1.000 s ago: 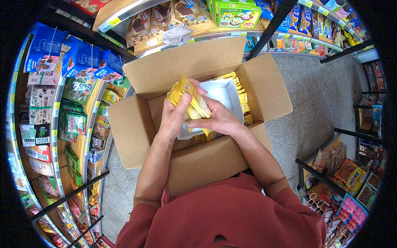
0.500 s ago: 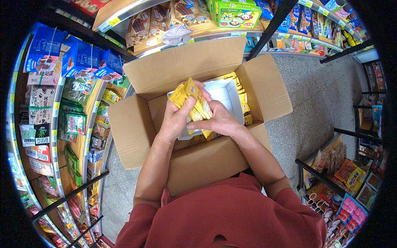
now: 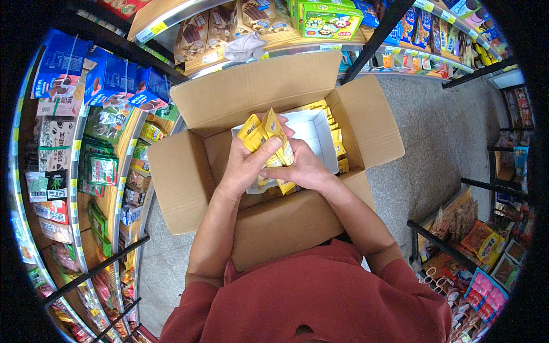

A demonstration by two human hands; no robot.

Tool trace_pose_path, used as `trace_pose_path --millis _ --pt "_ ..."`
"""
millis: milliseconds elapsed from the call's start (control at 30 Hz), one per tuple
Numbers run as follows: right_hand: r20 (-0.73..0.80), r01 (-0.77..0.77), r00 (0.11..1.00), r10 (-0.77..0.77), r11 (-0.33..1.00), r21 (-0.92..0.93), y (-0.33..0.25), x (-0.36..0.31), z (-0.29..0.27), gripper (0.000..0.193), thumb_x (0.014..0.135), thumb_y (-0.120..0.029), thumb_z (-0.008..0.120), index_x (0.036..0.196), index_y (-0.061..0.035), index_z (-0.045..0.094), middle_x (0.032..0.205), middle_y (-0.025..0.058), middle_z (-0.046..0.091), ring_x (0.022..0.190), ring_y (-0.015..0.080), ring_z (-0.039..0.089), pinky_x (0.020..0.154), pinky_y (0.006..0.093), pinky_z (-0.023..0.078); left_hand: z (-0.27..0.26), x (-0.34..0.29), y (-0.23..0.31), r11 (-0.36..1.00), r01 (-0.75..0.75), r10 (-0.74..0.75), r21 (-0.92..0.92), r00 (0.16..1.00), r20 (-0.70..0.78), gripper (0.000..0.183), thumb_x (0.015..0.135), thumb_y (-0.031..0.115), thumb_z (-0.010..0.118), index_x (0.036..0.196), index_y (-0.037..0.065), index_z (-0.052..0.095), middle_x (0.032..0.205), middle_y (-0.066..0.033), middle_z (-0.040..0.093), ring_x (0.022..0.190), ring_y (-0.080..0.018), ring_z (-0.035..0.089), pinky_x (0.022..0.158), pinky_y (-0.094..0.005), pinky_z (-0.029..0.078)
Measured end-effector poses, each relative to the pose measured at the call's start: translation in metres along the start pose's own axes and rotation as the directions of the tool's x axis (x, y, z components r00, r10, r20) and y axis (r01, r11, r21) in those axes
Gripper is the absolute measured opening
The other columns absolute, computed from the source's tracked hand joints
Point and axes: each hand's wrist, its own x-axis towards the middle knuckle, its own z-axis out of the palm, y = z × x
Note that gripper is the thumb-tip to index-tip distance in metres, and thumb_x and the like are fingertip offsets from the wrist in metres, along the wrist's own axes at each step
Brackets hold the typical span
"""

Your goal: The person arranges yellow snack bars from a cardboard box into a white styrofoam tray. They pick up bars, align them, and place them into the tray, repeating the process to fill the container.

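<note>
While the left hand (image 3: pixel 240 164) and right hand (image 3: pixel 309 167) pinch a bunch of yellow packets (image 3: pixel 273 129) over the nine o'clock side of the white tray (image 3: pixel 311 132), the carton (image 3: pixel 374 117) is already open; handling of this bunch looks unfinished, and further packets (image 3: pixel 338 140) remain beside the tray at three o'clock.

Print Spotted on Packs and Shelves Alike

And here, small dark print is carried by the yellow packets (image 3: pixel 273 127)! Bold white lettering is shown on the blue boxes (image 3: pixel 111 77), dark characters on the pale packs (image 3: pixel 55 134), coloured print on the green box (image 3: pixel 330 24), while price labels (image 3: pixel 159 27) are lined along the shelf edges (image 3: pixel 186 14).
</note>
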Motion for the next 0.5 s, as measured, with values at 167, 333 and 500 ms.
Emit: trace_pose_path --millis 167,333,500 --pt "-0.150 0.263 0.954 -0.261 0.965 -0.005 0.015 0.004 0.005 0.054 0.067 -0.012 0.080 0.113 -0.0006 0.055 0.103 0.0072 0.062 0.092 0.0142 0.059 0.083 0.0291 0.048 0.005 -0.002 0.004 0.999 0.026 -0.027 -0.019 0.999 -0.045 0.032 0.089 0.018 0.062 0.114 0.001 0.052 0.096 -0.0062 0.062 0.092 -0.0127 0.058 0.082 -0.0278 0.049" --pt "-0.029 0.117 0.993 -0.115 0.988 0.102 -0.010 -0.004 0.008 0.100 0.067 -0.010 0.080 0.144 -0.0059 0.018 0.118 0.0064 0.052 0.102 0.0133 0.053 0.084 0.0286 0.048 -0.008 0.000 -0.009 0.998 -0.055 0.056 -0.004 0.998 0.036 0.031 0.087 0.022 0.065 0.108 0.003 0.053 0.091 -0.0029 0.060 0.086 -0.0105 0.056 0.078 -0.0264 0.048" --pt "-0.081 0.251 0.966 -0.246 0.967 0.051 0.006 0.003 0.011 0.100 0.067 -0.010 0.079 0.145 -0.0059 0.016 0.120 0.0071 0.052 0.098 0.0145 0.055 0.087 0.0295 0.047 -0.003 -0.003 -0.003 0.999 -0.022 0.022 -0.037 1.000 0.000 0.031 0.083 0.017 0.069 0.106 0.004 0.053 0.093 -0.0023 0.059 0.087 -0.0103 0.056 0.078 -0.0260 0.047"
